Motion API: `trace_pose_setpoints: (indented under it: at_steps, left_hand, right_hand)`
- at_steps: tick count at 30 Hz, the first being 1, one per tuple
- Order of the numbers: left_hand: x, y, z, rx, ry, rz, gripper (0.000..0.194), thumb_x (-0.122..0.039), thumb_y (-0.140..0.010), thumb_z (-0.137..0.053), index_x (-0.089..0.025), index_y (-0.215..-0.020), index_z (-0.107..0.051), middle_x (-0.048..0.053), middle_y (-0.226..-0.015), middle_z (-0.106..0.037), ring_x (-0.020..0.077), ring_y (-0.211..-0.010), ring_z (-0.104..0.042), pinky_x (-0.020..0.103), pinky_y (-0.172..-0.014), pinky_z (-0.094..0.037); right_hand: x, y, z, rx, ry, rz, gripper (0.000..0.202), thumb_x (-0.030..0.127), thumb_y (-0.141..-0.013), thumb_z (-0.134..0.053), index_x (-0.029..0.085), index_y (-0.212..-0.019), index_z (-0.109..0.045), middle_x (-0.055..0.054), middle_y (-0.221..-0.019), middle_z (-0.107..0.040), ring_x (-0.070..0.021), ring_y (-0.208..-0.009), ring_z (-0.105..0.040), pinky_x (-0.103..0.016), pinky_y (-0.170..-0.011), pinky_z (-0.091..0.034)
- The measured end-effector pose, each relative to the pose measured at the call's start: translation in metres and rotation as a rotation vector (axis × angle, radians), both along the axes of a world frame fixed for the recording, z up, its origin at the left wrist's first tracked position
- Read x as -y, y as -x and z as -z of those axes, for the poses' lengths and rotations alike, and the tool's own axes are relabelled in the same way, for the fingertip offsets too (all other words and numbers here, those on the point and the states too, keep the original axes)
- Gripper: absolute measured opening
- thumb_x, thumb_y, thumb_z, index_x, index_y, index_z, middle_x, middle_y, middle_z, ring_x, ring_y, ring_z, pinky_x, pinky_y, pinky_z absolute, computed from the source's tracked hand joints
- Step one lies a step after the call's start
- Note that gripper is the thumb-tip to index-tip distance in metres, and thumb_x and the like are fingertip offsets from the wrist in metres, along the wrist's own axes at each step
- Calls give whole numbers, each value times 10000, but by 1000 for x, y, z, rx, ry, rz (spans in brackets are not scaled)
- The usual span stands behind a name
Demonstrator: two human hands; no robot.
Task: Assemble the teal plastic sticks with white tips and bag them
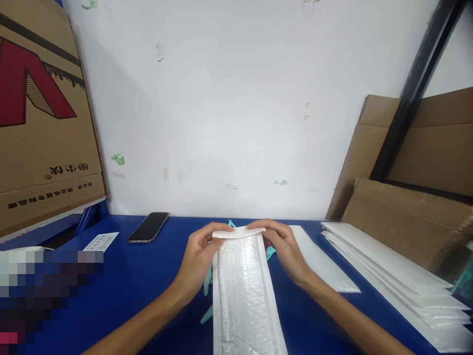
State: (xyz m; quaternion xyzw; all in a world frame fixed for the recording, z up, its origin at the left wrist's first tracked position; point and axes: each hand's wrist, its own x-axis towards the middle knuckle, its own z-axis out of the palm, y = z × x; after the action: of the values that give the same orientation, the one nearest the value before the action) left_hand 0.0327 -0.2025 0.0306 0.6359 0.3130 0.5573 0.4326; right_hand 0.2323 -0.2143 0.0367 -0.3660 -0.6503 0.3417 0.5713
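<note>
A white bubble mailer (pixel 246 291) stands in front of me, its long body running down past the lower edge of the view. My left hand (pixel 203 249) pinches the left end of its folded top flap (pixel 238 231). At the flap's right end, my right hand (pixel 279 244) grips with thumb and fingers. Behind the mailer, pieces of something teal (pixel 207 314) show on the blue table; most of it is hidden, so its kind is unclear. Another flat white mailer (pixel 321 266) lies beyond my right forearm.
A stack of white mailers (pixel 391 276) lies at the right beside brown cardboard (pixel 406 222). On the left are a phone (pixel 149 228), a printed card (pixel 102 241) and a large carton (pixel 48 108). A white wall (pixel 229 108) rises behind the blue table (pixel 155 266).
</note>
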Motion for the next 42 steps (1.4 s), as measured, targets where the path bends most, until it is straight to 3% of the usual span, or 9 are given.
trace_pose_setpoints:
  at_steps: [5, 9, 14, 16, 20, 24, 27, 35, 42]
  left_hand:
    - [-1, 7, 0, 171, 233, 170, 306, -266, -776, -502, -134, -885, -756, 70, -818, -692, 170, -665, -592, 260, -580, -458]
    - [-2, 9, 0, 173, 248, 201, 423, -379, -842, -460, -97, -911, -768, 82, -690, -661, 184, -618, -589, 281, -550, -454]
    - [-4, 5, -1, -86, 90, -9, 278, -393, -823, -637, -157, -862, -777, 59, -743, -698, 168, -672, -602, 242, -555, -438]
    - [-4, 4, -1, -129, 43, -15, 280, -407, -833, -649, -165, -904, -770, 67, -790, -721, 192, -734, -630, 254, -590, -462]
    - [-4, 4, 2, -216, -58, -17, 262, -373, -896, -604, -172, -999, -736, 72, -924, -733, 196, -798, -647, 270, -667, -483]
    - [0, 4, 4, -392, -204, -113, 235, -314, -955, -513, -216, -1057, -700, 50, -1011, -694, 192, -850, -632, 260, -646, -460]
    - [4, 3, 6, -465, -348, -158, 230, -259, -977, -459, -235, -1052, -675, 40, -1049, -661, 193, -913, -610, 287, -743, -459]
    - [2, 3, 12, -633, -490, -287, 219, -223, -955, -462, -249, -1064, -650, 60, -1058, -574, 247, -1001, -517, 393, -870, -436]
    - [20, 2, 3, -690, -483, -179, 235, -287, -964, -432, -212, -1147, -558, 92, -1080, -546, 252, -967, -526, 394, -801, -463]
  right_hand:
    - [-3, -5, 9, -51, -10, -67, 307, 226, -852, -494, 221, -897, -797, -60, -901, -743, -213, -821, -631, -297, -672, -466]
    - [-1, -6, 11, -88, -32, -141, 378, 319, -910, -443, 185, -916, -797, -101, -977, -746, -256, -912, -654, -341, -750, -482]
    - [-2, -1, 7, 79, 9, 2, 341, 422, -921, -538, 186, -831, -768, -77, -929, -746, -238, -906, -664, -329, -777, -489]
    - [-3, 1, 6, 88, 43, 15, 268, 408, -899, -584, 199, -995, -721, -49, -874, -734, -213, -831, -667, -315, -729, -498]
    - [-3, 4, 4, -14, 106, -64, 424, 354, -870, -632, 246, -1262, -511, -25, -916, -721, -181, -764, -671, -297, -671, -513]
    - [0, 5, 1, -41, 88, -64, 338, 348, -857, -648, 243, -1161, -542, -41, -936, -721, -174, -731, -668, -295, -652, -519]
    - [2, 5, -1, -52, 79, -67, 284, 349, -852, -658, 235, -1094, -561, -41, -922, -720, -176, -737, -671, -287, -642, -513]
    - [5, 8, 1, -62, 80, -74, 247, 334, -858, -659, 233, -1056, -552, -15, -837, -705, -142, -663, -632, -247, -587, -469]
    - [10, 11, -3, -79, 44, -65, 225, 359, -865, -665, 236, -1023, -561, -7, -805, -695, -144, -658, -630, -245, -580, -462]
